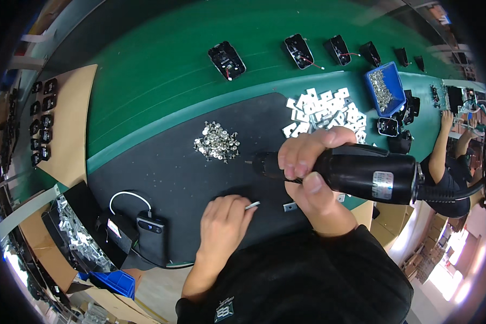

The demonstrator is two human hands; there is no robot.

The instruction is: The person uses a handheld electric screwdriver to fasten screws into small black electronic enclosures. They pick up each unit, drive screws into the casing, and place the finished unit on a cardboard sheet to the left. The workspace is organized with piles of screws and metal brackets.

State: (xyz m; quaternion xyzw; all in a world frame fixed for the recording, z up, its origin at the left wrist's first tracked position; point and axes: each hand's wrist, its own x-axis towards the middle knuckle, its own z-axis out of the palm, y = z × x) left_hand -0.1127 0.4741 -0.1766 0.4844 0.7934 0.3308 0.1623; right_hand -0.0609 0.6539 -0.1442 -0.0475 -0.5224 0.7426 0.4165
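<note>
My right hand [316,175] is wrapped round a black corded electric screwdriver [362,170], held level above the mat with its bit pointing left. Low over the mat's near side, my left hand [221,221] pinches a small silvery metal plate [252,205], seen nearly edge-on. Beyond the hands lies a heap of silvery screws [217,141] with dark shanks. A bigger pile of white metal plates with holes [324,110] spreads beyond the screwdriver. One loose plate [290,207] rests on the mat between my hands.
Black housings [227,60] stand along the green belt [162,81]. A blue bin of small metal parts [384,89] sits at the right. A power bank [152,229] with a white cable and a box of metal pieces [83,235] are at left. A co-worker's arm [443,146] shows far right.
</note>
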